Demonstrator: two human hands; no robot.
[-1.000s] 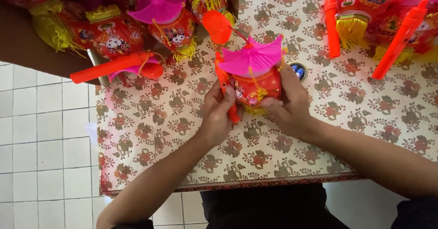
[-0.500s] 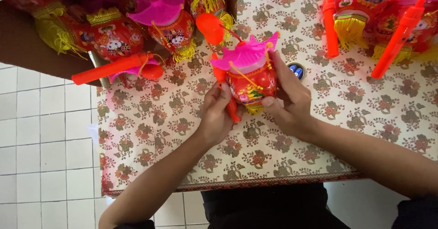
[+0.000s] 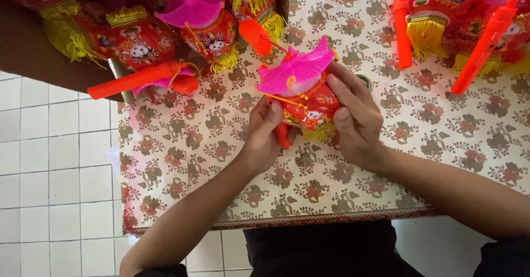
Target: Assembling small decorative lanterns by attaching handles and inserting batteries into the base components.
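Lantern: a small red toy lantern [image 3: 308, 107] with a pink fan-shaped top, held up just above the floral tabletop [image 3: 386, 172], near its middle
Left hand [image 3: 264, 136]: fingers curled around the lantern's left side; thumb pressed on its red body
Right hand [image 3: 356, 117]: fingers spread along the lantern's right side, gripping it
Far left corner: an open box [image 3: 33, 50] heaped with more lanterns; an orange handle stick [image 3: 135, 80] pokes out
Far right corner: another lantern pile [image 3: 458, 17]

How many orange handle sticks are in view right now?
4: one by the box, one under the held lantern, two top right. More may be hidden.
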